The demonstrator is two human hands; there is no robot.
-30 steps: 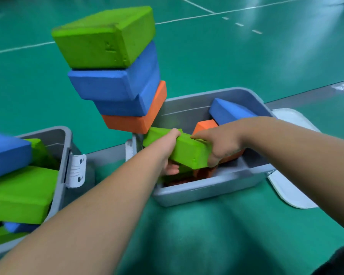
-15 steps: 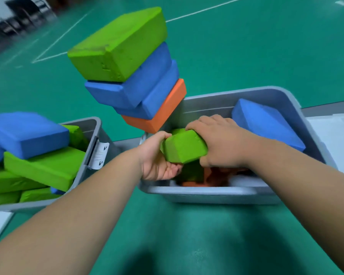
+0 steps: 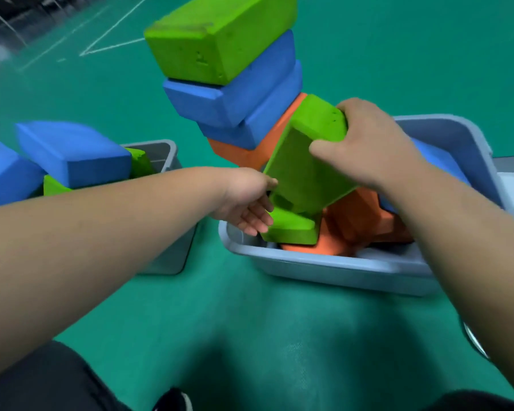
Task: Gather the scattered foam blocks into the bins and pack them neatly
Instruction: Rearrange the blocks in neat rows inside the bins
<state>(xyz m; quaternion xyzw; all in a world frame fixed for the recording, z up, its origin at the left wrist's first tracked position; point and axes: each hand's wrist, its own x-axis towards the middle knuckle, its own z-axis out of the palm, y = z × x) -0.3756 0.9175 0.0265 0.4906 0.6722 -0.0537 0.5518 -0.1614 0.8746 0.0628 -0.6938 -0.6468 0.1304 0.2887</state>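
Tipped on end now, green block [image 3: 306, 170] clamped in my right hand [image 3: 371, 143]; left hand [image 3: 244, 200] slack at near-left corner of bin [image 3: 324, 269], probably repacking.

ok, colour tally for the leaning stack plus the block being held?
Green: 2, the top green block and the held green block in the right hand
Blue: 2, the upper blue block and the lower blue block
Orange: 1, the orange block at the bottom
Total: 5
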